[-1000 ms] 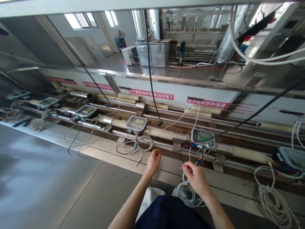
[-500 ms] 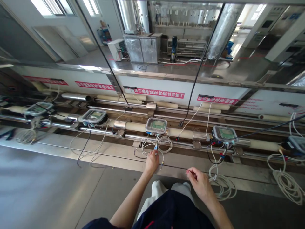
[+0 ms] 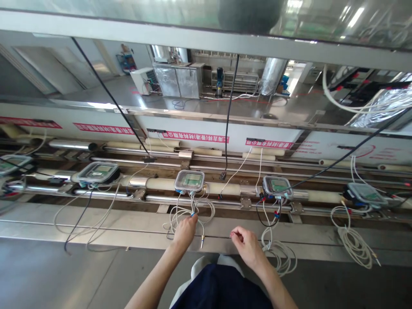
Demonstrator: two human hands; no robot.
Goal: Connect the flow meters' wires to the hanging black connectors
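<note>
In the head view my left hand is closed in a pinch at a small blue cable connector, just below a clear-lidded meter box with a green circuit board. Coiled white cables hang around the fingers from this box. One thin cable ends in a brass-coloured metal tip beside the hand. To its right, my right hand hovers over the steel ledge with curled fingers pressed together. A small red spot shows at the fingertips; what they hold, if anything, is too small to name.
Similar meter boxes sit along the pipe row, one at left and one at right, with cable coils hanging over the steel ledge. Black cables hang down before the glass. A grey frame beam crosses above.
The view has shifted right and tilted up, bringing the upper beam into sight. My left hand stays at the blue connector, and my right hand keeps its curled pose, now closer to the left.
</note>
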